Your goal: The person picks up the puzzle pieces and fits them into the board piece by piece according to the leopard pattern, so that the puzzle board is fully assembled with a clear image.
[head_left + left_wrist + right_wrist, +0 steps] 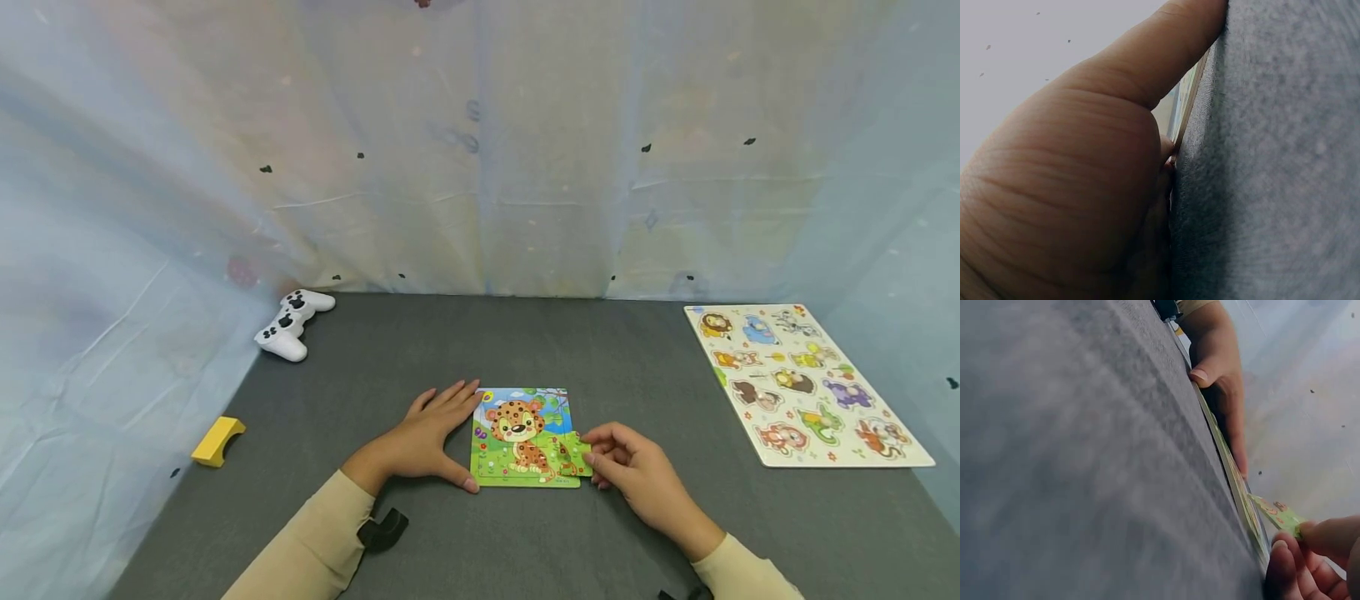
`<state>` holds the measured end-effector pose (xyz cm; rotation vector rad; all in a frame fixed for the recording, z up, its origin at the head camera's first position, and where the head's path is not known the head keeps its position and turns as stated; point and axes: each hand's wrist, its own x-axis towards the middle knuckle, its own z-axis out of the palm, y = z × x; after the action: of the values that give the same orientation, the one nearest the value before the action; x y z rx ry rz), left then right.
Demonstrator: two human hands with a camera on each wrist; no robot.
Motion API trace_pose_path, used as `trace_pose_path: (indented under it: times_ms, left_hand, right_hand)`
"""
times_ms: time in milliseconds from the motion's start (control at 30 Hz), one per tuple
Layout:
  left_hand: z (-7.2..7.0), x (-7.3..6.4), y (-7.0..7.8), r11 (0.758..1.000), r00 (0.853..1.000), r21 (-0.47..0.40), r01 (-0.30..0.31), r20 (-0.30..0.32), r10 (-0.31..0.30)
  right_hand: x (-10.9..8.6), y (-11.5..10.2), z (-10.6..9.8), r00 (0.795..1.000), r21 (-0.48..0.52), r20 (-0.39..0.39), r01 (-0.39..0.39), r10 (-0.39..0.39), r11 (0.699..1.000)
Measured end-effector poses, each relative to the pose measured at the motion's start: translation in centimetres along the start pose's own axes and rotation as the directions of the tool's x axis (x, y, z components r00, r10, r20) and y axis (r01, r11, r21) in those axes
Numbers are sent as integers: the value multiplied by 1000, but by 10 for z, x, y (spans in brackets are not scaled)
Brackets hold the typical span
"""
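Observation:
A square puzzle board [517, 421] with a spotted leopard cub picture lies on the grey table. My left hand [431, 437] rests spread along its left side, fingertips at the upper left corner and thumb by the lower left edge. Between thumb and fingers, my right hand [637, 475] pinches a green puzzle piece [576, 454] over the board's lower right corner. The right wrist view shows this piece [1277, 514] tilted, its far end close to the board's surface. In the left wrist view, the left hand [1079, 169] covers most of the board's edge.
A white game controller [292, 323] lies at the back left, and a yellow arched block [218, 441] sits at the left edge. On the right is a large animal peg board [810, 387]. Pale curtain-like sheeting [525, 167] hangs behind the table [525, 342].

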<state>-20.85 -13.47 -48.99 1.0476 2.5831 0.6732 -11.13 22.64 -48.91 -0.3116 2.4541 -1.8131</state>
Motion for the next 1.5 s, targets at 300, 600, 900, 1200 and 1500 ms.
trace_pose_path:
  times_ms: [300,600,900,1200,1500]
  left_hand:
    - [0,-2,1,1000,1000,-8,-5,-1,5]
    - [-2,-1,0,1000,1000,-5,-11,4,11]
    - [-1,0,-3,1000,1000,-13,-19,4,19]
    - [0,3,-7,1000,1000,-6,-11,10,11]
    - [2,-4,-9,998,1000,-67,8,24,-6]
  right_hand:
    - [12,-6,22,1000,-111,-1,-25,25,994]
    - [12,-7,30,997,-443,16,80,-82,893]
    - [6,-9,32,970,-595,102,236,-219,768]
    - [5,-8,28,949,-628,184,313,-255,712]
    - [5,-10,11,958,-557,258,256,-128,790]
